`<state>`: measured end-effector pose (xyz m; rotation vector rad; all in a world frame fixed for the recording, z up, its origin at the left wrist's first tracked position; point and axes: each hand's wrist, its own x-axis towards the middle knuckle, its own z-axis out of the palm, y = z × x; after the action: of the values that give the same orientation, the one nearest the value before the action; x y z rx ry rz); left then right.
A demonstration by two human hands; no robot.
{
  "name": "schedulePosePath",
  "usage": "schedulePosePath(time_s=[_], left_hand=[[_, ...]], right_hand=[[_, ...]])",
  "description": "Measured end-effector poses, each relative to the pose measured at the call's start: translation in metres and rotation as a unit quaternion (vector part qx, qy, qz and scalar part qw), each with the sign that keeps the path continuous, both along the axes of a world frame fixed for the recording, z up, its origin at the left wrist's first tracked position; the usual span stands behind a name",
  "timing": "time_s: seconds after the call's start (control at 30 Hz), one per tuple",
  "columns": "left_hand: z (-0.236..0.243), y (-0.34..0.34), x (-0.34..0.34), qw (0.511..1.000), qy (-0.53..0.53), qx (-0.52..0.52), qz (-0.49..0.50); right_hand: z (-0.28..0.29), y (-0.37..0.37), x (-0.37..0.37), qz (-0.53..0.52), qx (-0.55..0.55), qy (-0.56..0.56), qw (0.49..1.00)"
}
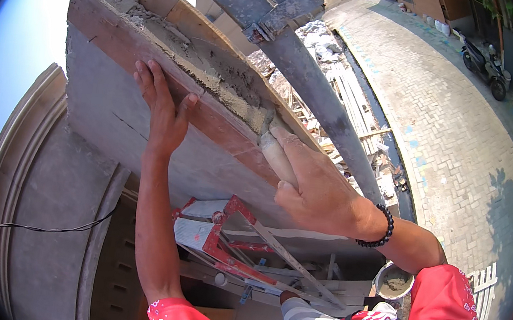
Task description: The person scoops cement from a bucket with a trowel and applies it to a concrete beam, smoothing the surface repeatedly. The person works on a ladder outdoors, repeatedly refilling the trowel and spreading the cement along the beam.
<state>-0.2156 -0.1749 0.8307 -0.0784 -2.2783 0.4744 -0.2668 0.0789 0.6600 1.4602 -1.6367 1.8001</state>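
Site, outdoors, in sunlight; my view tips down over a high ledge. Grey wall (106, 89), one: face smooth, thin dark lines on it. Front board (119, 34), one: reddish-brown, slanting along the wall's upper edge. Rear board (197, 25), one: paler wood, roughly parallel. Mortar (222, 96), wet-looking and uneven, lying in the channel between the two boards. Metal post (330, 99), one: grey, crossing diagonally beyond. Ladder (228, 239), one: red and pale, paint-spattered, under the forearms. Bucket (378, 280), one: white-rimmed, grey mix inside, beside the right sleeve. Far below, I have a paved lane (455, 135) and a parked motorcycle (485, 67).

Left hand (166, 108), one: spread, thumb standing away from the fingers, laid against the front board's face; I see nothing gripped in it.

Right hand (321, 177), one: closed around the pale handle of a tool (278, 157), at the mortar's near end; I cannot make out the blade's full shape. Bracelet (383, 228), black-beaded, at its wrist.
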Motion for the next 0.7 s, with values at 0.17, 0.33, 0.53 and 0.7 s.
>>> schedulePosePath(time_s=[0.17, 0.33, 0.53, 0.7], left_hand=[[0.001, -0.005, 0.007, 1.0, -0.008, 0.001, 0.009], [0.004, 0.0, 0.005, 1.0, -0.016, 0.001, -0.002], [0.003, -0.006, 0.007, 1.0, -0.017, 0.016, 0.002], [0.001, -0.001, 0.0, 1.0, -0.009, 0.003, -0.013]], right_hand=[[-0.001, 0.012, -0.027, 0.339, 0.033, -0.362, 0.868], [-0.012, -0.014, -0.068, 0.301, 0.025, -0.309, 0.902], [0.036, -0.029, -0.08, 0.276, 0.121, -0.307, 0.903], [0.052, -0.043, -0.106, 0.282, 0.211, -0.339, 0.873]])
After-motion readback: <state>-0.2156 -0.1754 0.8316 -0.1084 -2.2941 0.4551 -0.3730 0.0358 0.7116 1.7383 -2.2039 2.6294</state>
